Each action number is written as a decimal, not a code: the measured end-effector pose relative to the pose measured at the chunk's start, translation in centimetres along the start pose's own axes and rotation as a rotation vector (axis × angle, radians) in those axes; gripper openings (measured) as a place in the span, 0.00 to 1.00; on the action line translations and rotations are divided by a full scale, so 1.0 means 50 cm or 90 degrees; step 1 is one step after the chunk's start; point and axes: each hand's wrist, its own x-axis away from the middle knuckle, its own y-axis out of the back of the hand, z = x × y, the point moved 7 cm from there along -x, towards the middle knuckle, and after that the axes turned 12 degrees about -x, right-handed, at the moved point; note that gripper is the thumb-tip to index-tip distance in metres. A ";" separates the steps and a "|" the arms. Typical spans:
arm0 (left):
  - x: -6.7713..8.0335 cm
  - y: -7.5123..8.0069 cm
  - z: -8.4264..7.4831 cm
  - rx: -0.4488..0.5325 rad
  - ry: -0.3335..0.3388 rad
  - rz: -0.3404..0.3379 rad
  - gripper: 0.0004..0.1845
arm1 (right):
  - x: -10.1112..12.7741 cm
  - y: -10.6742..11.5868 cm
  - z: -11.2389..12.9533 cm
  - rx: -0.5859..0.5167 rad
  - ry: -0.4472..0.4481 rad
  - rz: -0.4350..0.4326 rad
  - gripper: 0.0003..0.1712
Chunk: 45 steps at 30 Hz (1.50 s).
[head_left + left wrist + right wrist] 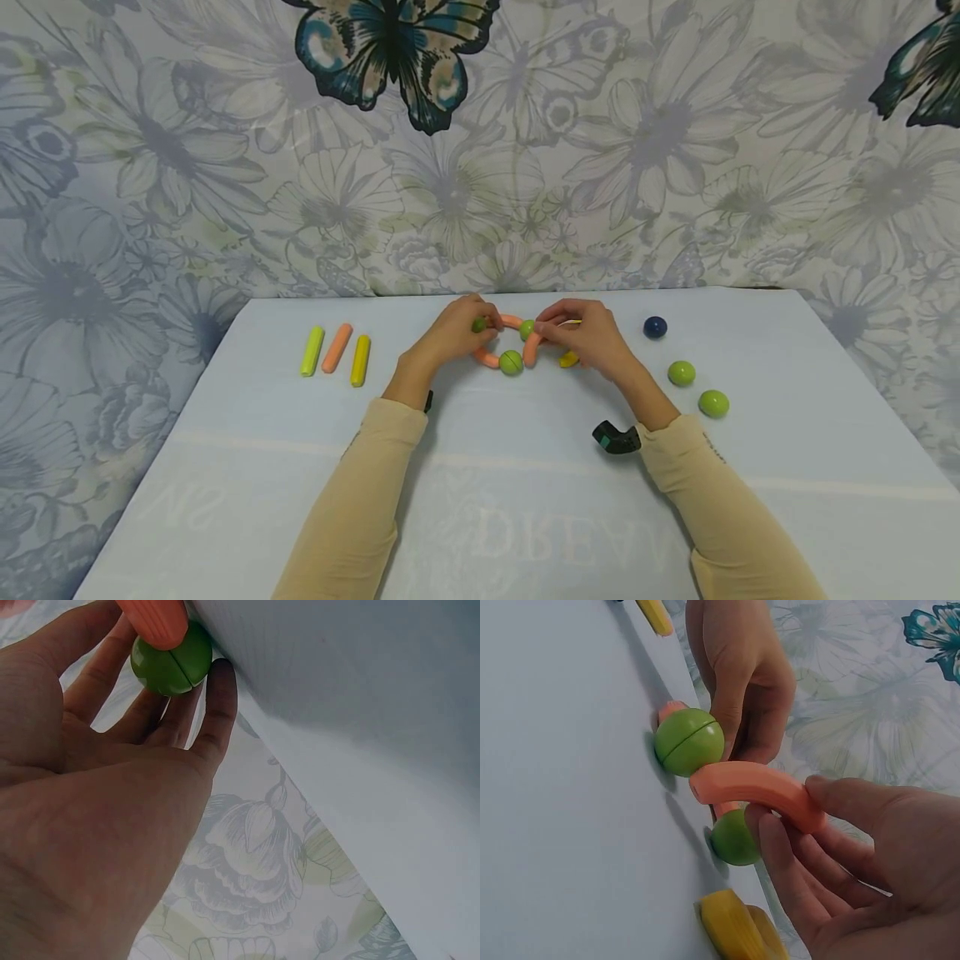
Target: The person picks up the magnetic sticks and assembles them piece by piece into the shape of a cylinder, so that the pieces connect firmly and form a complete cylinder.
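Holding a small ring of curved orange pieces and green balls, we work with both hands at the far middle of the worktop [247, 467]. Our right hand [592, 337] has its fingers [795, 862] curled round one curved orange piece [754, 787], pinching it between thumb and fingertips; one end of that piece meets a green ball [689, 742], and a second green ball [733, 838] sits just under our fingers. Our left hand [450, 333] grips the other side of the ring, its fingers curled about a green ball [172, 661] with an orange piece [156, 619] joined to it; the left wrist view shows those fingers [214, 712] cupping the ball from beneath. The nearest ball of the ring [511, 362] lies between the two hands, on our side of them.

Just beside our right fingers, partly under the hand, lies a yellow piece [568, 359]. Well to the right of them sit a dark blue ball [655, 327] and two loose green balls [681, 372] [713, 403]. Well to the left of our left fingers three straight sticks lie side by side: yellow-green [312, 351], orange [337, 347] and yellow [361, 360]. A black wrist device [617, 437] shows at our right cuff. A floral cloth with butterflies [393, 54] hangs behind the worktop.
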 end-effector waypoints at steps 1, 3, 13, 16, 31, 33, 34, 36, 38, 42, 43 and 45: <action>0.000 0.000 0.000 0.000 0.000 0.000 0.06 | 0.000 -0.002 -0.002 -0.008 -0.010 0.008 0.16; -0.001 0.000 0.000 -0.003 -0.001 -0.002 0.06 | 0.000 -0.005 -0.005 -0.022 -0.029 0.020 0.17; -0.003 0.000 0.001 -0.011 -0.007 -0.007 0.06 | -0.004 -0.006 -0.017 -0.136 -0.084 0.030 0.19; -0.003 0.000 0.002 -0.005 -0.004 -0.007 0.06 | -0.005 -0.009 -0.021 -0.192 -0.095 0.040 0.20; -0.001 0.001 0.000 -0.013 0.003 -0.010 0.05 | -0.004 -0.035 -0.013 -0.207 -0.034 0.075 0.16; -0.001 0.002 -0.001 -0.017 0.003 -0.010 0.05 | -0.002 -0.037 -0.008 -0.179 -0.015 0.074 0.16; 0.000 0.002 -0.001 -0.018 0.003 -0.010 0.05 | -0.001 -0.039 -0.006 -0.169 -0.005 0.075 0.15; 0.000 0.003 -0.002 -0.020 0.005 -0.009 0.04 | 0.002 -0.044 -0.003 -0.155 0.011 0.080 0.15; 0.001 0.002 -0.001 -0.020 0.008 -0.009 0.04 | 0.003 -0.048 -0.003 -0.144 0.026 0.085 0.15; 0.000 0.001 0.000 -0.017 0.007 -0.012 0.04 | 0.005 -0.055 0.000 -0.130 0.056 0.098 0.15; 0.000 0.000 0.000 -0.016 0.006 -0.012 0.04 | 0.005 -0.057 0.001 -0.125 0.063 0.100 0.14; -0.001 0.000 0.000 -0.012 0.003 -0.012 0.05 | 0.005 -0.061 0.004 -0.115 0.076 0.105 0.13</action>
